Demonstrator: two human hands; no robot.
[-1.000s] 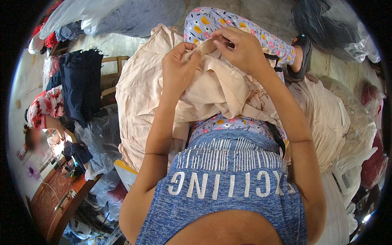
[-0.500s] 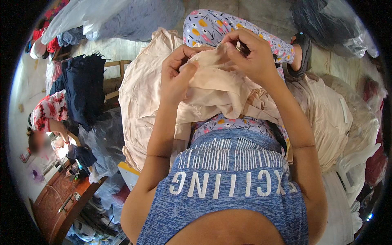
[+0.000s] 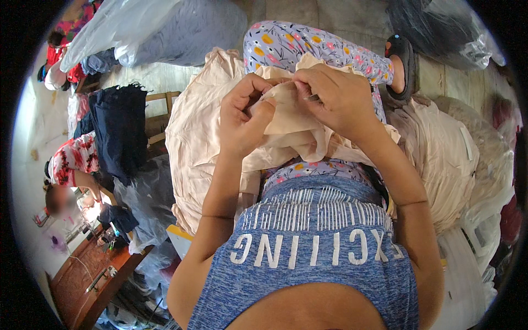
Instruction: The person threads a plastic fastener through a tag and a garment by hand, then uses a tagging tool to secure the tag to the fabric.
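Note:
A cream-coloured cloth [image 3: 295, 124] lies bunched over my lap, its raised edge held between my two hands. My left hand [image 3: 246, 113] is closed, pinching the cloth with thumb and fingers. Close beside it, my right hand [image 3: 340, 100] also pinches the edge, fingers bent. A small pale sliver shows between the right fingers; I cannot make out what it is. More of the cream fabric spreads in folds to the left of my lap.
A heap of cream fabric [image 3: 434, 159] lies at my right. Clear plastic bags [image 3: 181, 33] stand ahead. Dark cloth [image 3: 118, 129] hangs over a wooden frame at left. Beyond it, a co-worker in a red-and-white top [image 3: 74, 157] leans by a brown table [image 3: 82, 280].
My right hand has come down and closer to the left one, bringing the cloth edge with it. The view has shifted slightly.

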